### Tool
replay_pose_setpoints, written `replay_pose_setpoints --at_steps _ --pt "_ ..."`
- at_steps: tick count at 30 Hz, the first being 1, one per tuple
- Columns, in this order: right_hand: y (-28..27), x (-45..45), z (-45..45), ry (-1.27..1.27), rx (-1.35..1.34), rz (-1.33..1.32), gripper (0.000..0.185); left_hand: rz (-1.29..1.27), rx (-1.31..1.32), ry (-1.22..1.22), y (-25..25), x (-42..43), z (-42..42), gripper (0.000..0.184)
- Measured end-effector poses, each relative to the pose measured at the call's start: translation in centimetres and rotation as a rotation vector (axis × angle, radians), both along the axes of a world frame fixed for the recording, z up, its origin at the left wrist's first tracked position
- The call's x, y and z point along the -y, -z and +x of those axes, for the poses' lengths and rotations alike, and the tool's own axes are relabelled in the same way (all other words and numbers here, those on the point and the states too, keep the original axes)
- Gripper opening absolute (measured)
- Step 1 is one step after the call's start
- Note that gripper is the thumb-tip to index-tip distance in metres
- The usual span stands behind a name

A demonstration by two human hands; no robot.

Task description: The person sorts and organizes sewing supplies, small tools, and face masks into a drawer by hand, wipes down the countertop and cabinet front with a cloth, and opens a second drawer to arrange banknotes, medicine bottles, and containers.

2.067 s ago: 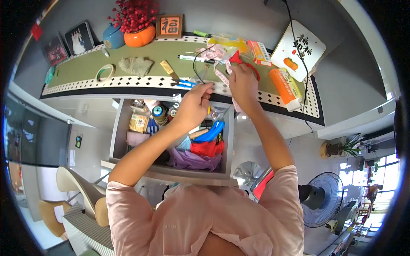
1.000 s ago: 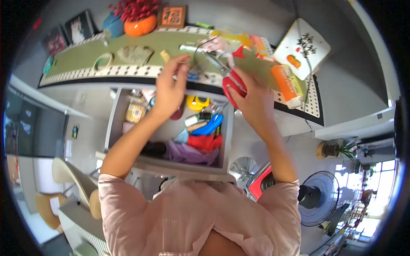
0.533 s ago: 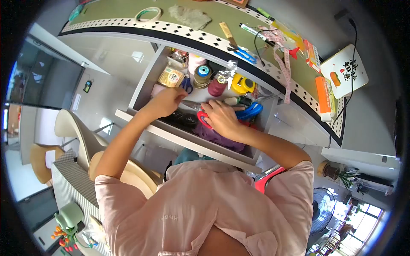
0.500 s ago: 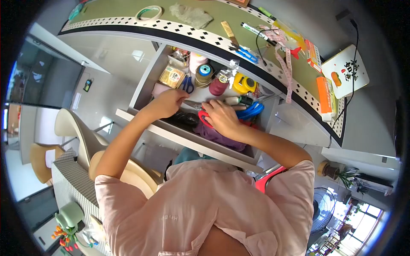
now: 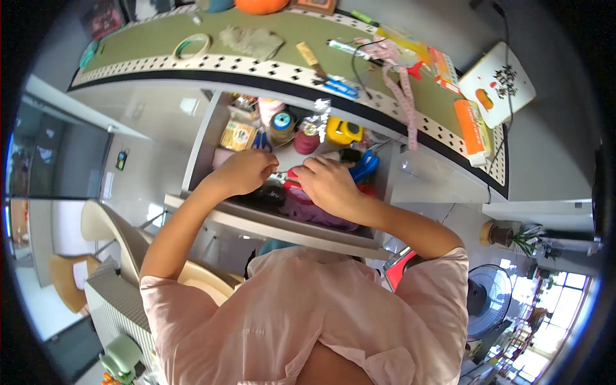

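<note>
Both my hands are inside an open drawer (image 5: pixel 273 224). My right hand (image 5: pixel 328 184) is closed over the red handles of a pair of scissors (image 5: pixel 295 187); its fingers cover part of them. To the left, my left hand (image 5: pixel 249 172) has its fingers pinched together near the scissors' blades, and what they hold is hidden. Beyond the hands lie a maroon thread spool (image 5: pixel 307 139), an olive thread cone (image 5: pixel 281 133) and a yellow tape measure (image 5: pixel 344 131). Blue-handled scissors (image 5: pixel 260 140) lie beside a small box (image 5: pixel 237 136). Purple cloth (image 5: pixel 314 213) and a black bundle (image 5: pixel 266 194) are at the drawer's front.
Above the drawer, the green-topped table (image 5: pixel 144 48) carries a tape roll (image 5: pixel 192 47), a brush (image 5: pixel 310 58), blue-handled scissors (image 5: pixel 340 87), a pink measuring tape (image 5: pixel 404 96) and an orange box (image 5: pixel 471 128). Chairs (image 5: pixel 112 237) stand at left, a fan (image 5: pixel 489 301) at right.
The view has tilted, showing more of the table's far side. Against the drawer, both hands have shifted slightly right, and the red scissors have moved a little with my right hand.
</note>
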State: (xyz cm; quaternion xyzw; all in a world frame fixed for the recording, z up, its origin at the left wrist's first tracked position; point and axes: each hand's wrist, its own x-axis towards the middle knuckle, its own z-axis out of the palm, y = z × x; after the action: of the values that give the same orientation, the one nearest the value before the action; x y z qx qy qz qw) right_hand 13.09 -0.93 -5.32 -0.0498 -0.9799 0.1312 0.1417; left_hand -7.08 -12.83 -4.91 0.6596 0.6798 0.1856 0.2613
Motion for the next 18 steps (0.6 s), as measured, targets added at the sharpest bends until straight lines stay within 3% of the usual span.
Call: replay_pose_setpoints --at_steps 2,3,4,8,10,14,18 --pt "-3.7 -1.4 0.5 0.042 -0.093 -0.029 0.020 0.029 0.053 -0.031 -3.6 -2.4 1.2 0.015" --pt "-4.6 -2.5 0.7 0.092 -0.254 -0.001 0.017 0.187 0.112 -0.027 -4.7 -3.7 1.9 0.014" --pt "-5.8 -3.8 1.0 0.201 -0.214 0.042 0.013 0.283 0.176 -0.061 -5.3 -5.2 2.6 0.013" --pt "-6.0 -12.2 2.1 0.418 -0.355 0.117 0.012 0.436 0.221 -0.139 -8.3 -11.4 4.9 0.011" --pt "-5.8 -15.5 1.9 0.502 -0.387 0.164 0.012 0.613 0.038 -0.082 -7.9 -15.2 4.8 0.011" --pt "-5.6 -19.7 0.1 0.508 -0.391 0.201 0.015 0.725 -0.385 -0.148 -5.8 -22.3 2.6 0.019" --pt "-4.6 -22.3 -2.3 0.420 -0.354 0.239 0.021 0.593 -0.690 -0.272 -3.7 -26.3 0.5 0.025"
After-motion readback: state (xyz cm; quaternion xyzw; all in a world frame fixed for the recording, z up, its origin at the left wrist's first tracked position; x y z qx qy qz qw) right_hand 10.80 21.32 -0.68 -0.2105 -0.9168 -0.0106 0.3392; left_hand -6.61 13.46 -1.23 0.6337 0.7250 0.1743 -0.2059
